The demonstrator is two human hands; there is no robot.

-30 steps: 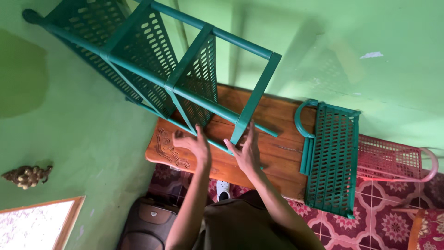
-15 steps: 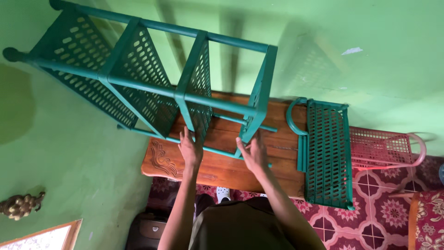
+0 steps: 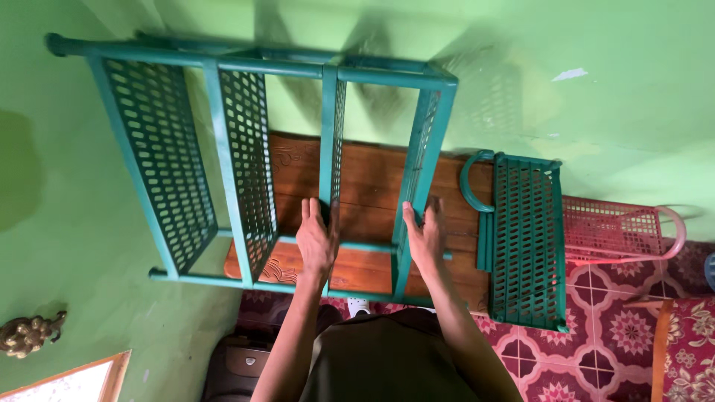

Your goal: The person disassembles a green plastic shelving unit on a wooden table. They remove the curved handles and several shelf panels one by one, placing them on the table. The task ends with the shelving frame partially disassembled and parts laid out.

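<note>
The left hand point(image 3: 316, 242) sits at the frame's centre, fingers wrapped on the third shelf panel of the green rack point(image 3: 246, 160). The right hand point(image 3: 426, 237), just to its right, grips the rack's end shelf near the lower rail. Both hands are closed on the rack.

The rack lies on its side above the table point(image 3: 372, 179), stretching from the centre to the upper left of the frame — four perforated shelves standing on edge between long tubes. Its left part overhangs the table, in front of the green wall point(image 3: 633, 112).

At centre right, a loose green shelf point(image 3: 527, 249) with a curved handle rests on the table's right end. Just beyond it, at the right edge, lies a pink shelf point(image 3: 614, 234) — over a patterned red floor point(image 3: 625, 335). A gold ornament point(image 3: 30, 335) hangs lower left.
</note>
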